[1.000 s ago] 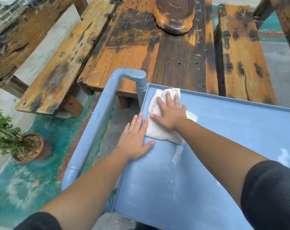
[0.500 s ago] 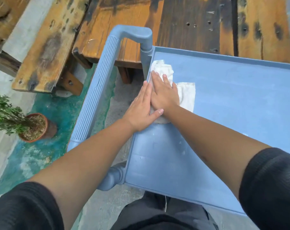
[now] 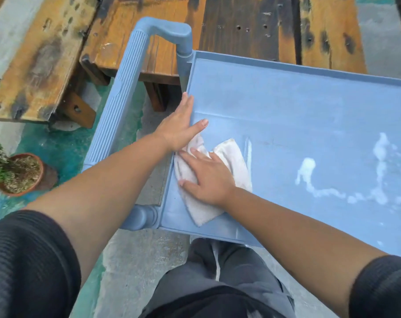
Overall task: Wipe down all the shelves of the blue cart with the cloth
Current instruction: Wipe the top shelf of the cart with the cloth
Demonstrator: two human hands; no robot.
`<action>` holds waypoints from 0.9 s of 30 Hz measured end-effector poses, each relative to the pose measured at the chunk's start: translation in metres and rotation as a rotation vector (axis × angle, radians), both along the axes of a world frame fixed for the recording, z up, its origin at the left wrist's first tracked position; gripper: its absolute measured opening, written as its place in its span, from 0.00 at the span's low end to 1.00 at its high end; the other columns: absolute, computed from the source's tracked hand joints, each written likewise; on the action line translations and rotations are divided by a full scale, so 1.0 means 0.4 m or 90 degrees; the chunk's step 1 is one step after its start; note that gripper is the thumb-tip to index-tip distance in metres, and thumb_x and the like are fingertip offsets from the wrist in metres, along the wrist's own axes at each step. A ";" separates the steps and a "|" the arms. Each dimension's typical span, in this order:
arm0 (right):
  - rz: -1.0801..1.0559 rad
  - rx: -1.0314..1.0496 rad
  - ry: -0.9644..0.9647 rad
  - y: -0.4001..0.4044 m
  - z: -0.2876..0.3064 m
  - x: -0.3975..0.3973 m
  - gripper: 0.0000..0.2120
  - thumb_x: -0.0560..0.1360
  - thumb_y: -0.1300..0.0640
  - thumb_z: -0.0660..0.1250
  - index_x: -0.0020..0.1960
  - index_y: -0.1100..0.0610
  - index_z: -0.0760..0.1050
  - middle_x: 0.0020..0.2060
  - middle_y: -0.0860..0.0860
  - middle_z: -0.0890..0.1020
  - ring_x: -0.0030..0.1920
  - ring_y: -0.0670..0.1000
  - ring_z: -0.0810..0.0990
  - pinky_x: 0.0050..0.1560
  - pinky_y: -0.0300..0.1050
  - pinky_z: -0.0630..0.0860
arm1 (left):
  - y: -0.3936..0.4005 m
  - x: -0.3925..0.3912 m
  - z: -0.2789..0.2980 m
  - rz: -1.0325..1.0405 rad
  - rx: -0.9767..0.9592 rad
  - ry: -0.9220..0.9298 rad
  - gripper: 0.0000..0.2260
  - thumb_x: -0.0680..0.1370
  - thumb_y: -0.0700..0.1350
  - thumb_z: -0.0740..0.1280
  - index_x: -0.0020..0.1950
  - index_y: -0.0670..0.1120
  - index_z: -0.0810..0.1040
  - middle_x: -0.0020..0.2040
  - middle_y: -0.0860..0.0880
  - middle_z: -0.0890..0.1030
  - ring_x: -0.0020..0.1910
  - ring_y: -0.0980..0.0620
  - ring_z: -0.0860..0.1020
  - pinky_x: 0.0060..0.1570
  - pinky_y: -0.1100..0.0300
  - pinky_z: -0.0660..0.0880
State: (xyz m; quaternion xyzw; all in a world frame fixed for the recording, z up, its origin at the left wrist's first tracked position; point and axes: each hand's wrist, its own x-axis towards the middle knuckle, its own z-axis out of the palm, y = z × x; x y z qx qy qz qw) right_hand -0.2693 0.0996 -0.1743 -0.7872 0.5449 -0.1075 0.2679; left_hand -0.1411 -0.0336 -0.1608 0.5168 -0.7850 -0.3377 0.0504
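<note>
The blue cart's top shelf [image 3: 286,115] fills the middle and right of the head view, with its ribbed handle [image 3: 123,88] on the left. A white cloth [image 3: 236,161] lies on the shelf near the left rim. My right hand [image 3: 208,177] presses flat on the cloth, fingers spread and pointing left. My left hand [image 3: 178,125] rests flat on the shelf's left rim just beyond the cloth, thumb out over the shelf. White foamy streaks [image 3: 309,175] mark the shelf to the right. The lower shelves are hidden.
A worn wooden table [image 3: 240,24] stands just past the cart's far edge, with a wooden bench [image 3: 39,65] to its left. A potted plant [image 3: 18,173] sits on the floor at the left. My legs stand at the cart's near edge.
My right hand has dragged the cloth along the left rim from the far corner towards me. My left hand has stayed on the rim, now beyond the cloth. The view has tilted further down.
</note>
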 end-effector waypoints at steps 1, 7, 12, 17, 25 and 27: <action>0.036 -0.010 0.012 0.034 -0.002 -0.002 0.33 0.75 0.39 0.60 0.76 0.50 0.59 0.71 0.59 0.70 0.75 0.54 0.62 0.71 0.54 0.54 | 0.001 -0.002 0.008 -0.010 0.006 -0.023 0.42 0.75 0.68 0.55 0.79 0.46 0.41 0.79 0.48 0.37 0.78 0.50 0.49 0.75 0.48 0.54; 0.221 -0.068 0.076 0.121 -0.007 -0.028 0.29 0.75 0.38 0.55 0.74 0.46 0.65 0.75 0.47 0.66 0.77 0.56 0.56 0.72 0.67 0.45 | 0.034 -0.036 0.065 -0.003 0.004 -0.188 0.38 0.77 0.68 0.53 0.79 0.50 0.44 0.79 0.48 0.36 0.78 0.49 0.41 0.75 0.45 0.49; 0.019 0.026 0.066 0.180 0.019 0.033 0.25 0.76 0.40 0.57 0.73 0.38 0.62 0.79 0.49 0.52 0.77 0.60 0.42 0.70 0.70 0.38 | 0.227 -0.038 0.089 0.120 0.075 -0.143 0.34 0.79 0.66 0.50 0.79 0.50 0.47 0.80 0.48 0.40 0.78 0.49 0.39 0.75 0.45 0.44; 0.023 -0.002 0.077 0.203 0.010 0.043 0.32 0.74 0.44 0.58 0.77 0.45 0.57 0.76 0.47 0.64 0.77 0.56 0.55 0.72 0.68 0.45 | 0.436 -0.013 0.084 0.181 0.048 -0.179 0.37 0.78 0.65 0.51 0.79 0.47 0.44 0.80 0.47 0.39 0.78 0.48 0.37 0.75 0.49 0.44; 0.273 -0.005 0.005 0.220 0.031 -0.031 0.28 0.69 0.53 0.60 0.69 0.42 0.70 0.70 0.45 0.73 0.72 0.52 0.64 0.72 0.65 0.45 | 0.439 0.002 0.077 0.139 0.060 -0.158 0.40 0.76 0.67 0.57 0.79 0.47 0.47 0.79 0.43 0.37 0.78 0.43 0.41 0.75 0.49 0.46; 0.312 -0.023 0.035 0.224 0.034 -0.065 0.28 0.69 0.52 0.60 0.69 0.41 0.71 0.70 0.42 0.72 0.72 0.50 0.63 0.73 0.66 0.45 | 0.447 0.004 0.069 0.123 0.039 -0.177 0.40 0.76 0.68 0.55 0.79 0.47 0.47 0.79 0.43 0.36 0.78 0.42 0.40 0.75 0.48 0.46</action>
